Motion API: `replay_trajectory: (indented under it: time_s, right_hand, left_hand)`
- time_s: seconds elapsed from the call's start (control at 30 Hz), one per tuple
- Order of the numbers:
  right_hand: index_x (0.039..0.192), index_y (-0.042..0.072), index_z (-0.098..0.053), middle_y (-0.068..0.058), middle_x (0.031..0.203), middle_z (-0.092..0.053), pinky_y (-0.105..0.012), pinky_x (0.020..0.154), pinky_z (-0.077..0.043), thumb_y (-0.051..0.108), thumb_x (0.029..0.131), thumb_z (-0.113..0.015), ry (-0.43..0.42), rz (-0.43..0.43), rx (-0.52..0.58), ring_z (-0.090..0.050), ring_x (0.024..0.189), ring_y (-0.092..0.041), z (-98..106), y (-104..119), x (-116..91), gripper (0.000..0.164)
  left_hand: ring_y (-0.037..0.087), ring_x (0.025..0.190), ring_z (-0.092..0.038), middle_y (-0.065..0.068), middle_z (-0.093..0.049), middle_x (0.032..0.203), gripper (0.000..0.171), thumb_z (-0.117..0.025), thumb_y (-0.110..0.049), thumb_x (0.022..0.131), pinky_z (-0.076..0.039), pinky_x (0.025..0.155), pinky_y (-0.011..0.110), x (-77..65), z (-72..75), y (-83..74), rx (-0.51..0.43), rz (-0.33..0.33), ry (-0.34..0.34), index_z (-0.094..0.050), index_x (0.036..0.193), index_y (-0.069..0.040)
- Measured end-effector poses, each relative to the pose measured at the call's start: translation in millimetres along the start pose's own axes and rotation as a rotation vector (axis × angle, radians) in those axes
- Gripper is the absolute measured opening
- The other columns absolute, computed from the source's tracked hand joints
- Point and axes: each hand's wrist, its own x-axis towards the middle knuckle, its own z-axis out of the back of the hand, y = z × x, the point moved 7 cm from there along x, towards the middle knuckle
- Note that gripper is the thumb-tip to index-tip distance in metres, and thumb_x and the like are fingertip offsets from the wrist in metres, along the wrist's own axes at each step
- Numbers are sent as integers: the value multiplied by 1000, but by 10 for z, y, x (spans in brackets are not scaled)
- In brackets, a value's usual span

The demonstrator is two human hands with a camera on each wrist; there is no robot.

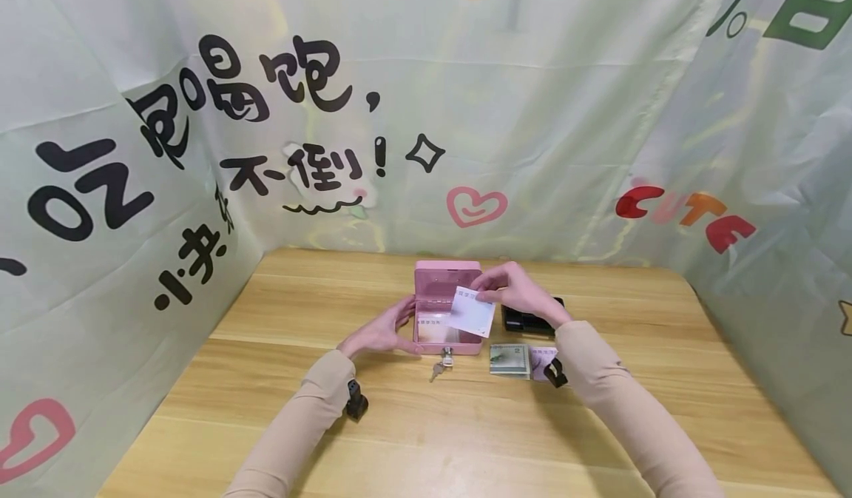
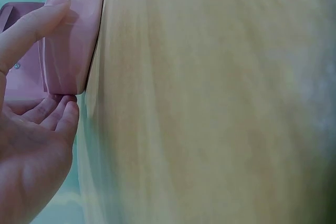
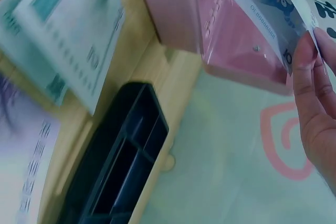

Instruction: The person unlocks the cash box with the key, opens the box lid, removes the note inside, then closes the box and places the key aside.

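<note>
- The pink box [image 1: 459, 349] is in the middle of the wooden table [image 1: 266, 379], with its lid [image 1: 435, 271] up on the far side.
- The left hand [image 1: 386, 329] holds the box at its left end, thumb on the near side and fingertips against the end.
- The right hand [image 1: 522, 294] pinches a pale money note [image 1: 472, 313] by its far edge, over the right part of the box.
- The two hands are well apart, one on each side.
- Another note [image 1: 430, 333] lies inside the box, to the left of the held one.
- I think a soft pinch near the edge is best, so the paper does not crease.
- It looks bent near the fingers; I cannot tell if it is one note or two.
- The thin paper could catch on the rim or the lid, so I would tip it flat and go slowly.
- The left hand should press just enough to stop the box sliding.
- A lock [image 1: 447, 358] and key [image 1: 437, 369] hang at the near side, so mind them.
- To the right are a green note [image 1: 509, 359], a purple note [image 1: 543, 359] and a black tray [image 1: 526, 321].
</note>
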Motion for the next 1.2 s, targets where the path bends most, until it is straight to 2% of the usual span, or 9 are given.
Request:
replay_trajectory:
  time_s: [0.3,0.63,0.93,1.2]
  right_hand:
    - [101,-6,-75,-23,94,-77,-17,69,-57,-1,87,-73,-13,7,1,-69,78,-5,227,-75,-239,15]
    - [107,-8,-73,-25,102,-76,-19,71,-59,2,89,-71,35,-61,-20,-70,82,-2,405,-226,-491,20]
    - [109,-7,-72,-24,102,-76,-21,70,-59,4,90,-71,68,-129,5,-69,79,-4,525,-379,-752,22]
    - [111,-7,-72,-22,104,-76,-20,74,-59,7,91,-70,92,-179,14,-68,83,-1,636,-558,-942,24]
  left_hand:
    - [40,155,-18,23,-13,168,115,-81,4,74,-16,131,50,20,-3,4,7,14,-3,-5,159,3]
    - [42,155,-19,25,-14,167,113,-81,4,74,-16,131,51,39,8,15,23,0,-2,-6,159,4]
    - [40,156,-17,22,-9,169,115,-81,3,75,-15,131,50,12,6,28,19,41,-7,-3,159,4]
    - [42,155,-17,24,-10,168,115,-81,4,74,-15,131,51,15,5,30,18,31,-3,-3,159,5]
